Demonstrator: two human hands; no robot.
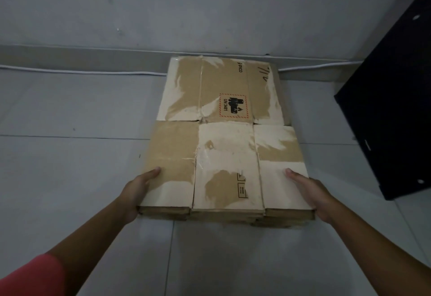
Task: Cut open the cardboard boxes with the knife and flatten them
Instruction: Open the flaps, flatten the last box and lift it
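Note:
A stack of flattened cardboard boxes [224, 137] lies on the tiled floor, its far end near the wall. The top sheet is brown with torn white patches and a red-framed UN 3481 label. My left hand [137, 193] grips the stack's near left corner, thumb on top and fingers under the edge. My right hand [312, 193] grips the near right corner the same way. The near edge looks slightly raised off the floor. No knife is in view.
A large black panel [384, 109] leans at the right, close to the stack's right side. A white cable [81, 71] runs along the baseboard of the grey wall. Grey floor tiles [70, 155] spread to the left and in front.

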